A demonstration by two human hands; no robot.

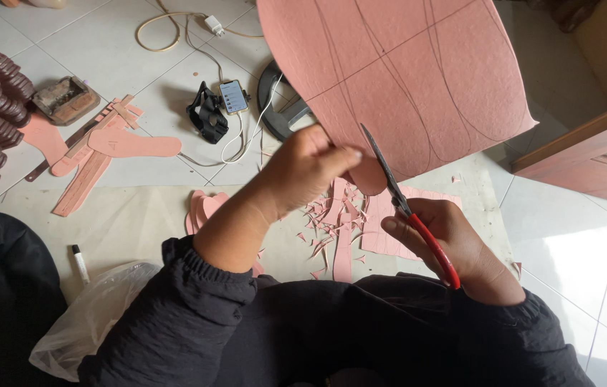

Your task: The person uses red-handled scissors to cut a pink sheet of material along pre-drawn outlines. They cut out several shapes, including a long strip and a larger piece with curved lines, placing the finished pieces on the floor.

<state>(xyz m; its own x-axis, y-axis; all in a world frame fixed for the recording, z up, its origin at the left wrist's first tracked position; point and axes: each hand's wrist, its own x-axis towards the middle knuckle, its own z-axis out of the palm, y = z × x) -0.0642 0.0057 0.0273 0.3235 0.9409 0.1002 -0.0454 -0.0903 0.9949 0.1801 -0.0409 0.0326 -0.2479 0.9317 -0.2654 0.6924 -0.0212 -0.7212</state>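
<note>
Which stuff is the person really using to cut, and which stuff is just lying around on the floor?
In use:
left hand holding the pink sheet
right hand working the red-handled scissors
pink scraps below

Lying about:
phone
white cable
marker pen
plastic bag

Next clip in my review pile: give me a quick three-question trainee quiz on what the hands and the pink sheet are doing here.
1. True or false: the right hand works red-handled scissors into the pink sheet.
2. Which hand grips the sheet's lower edge? A. left hand B. right hand C. neither
3. What lies on the floor under the hands, beside the long pink strip?

Key
1. True: the blades meet the sheet's lower edge.
2. A.
3. Small pink offcuts, scattered on the pale floor covering.
</note>
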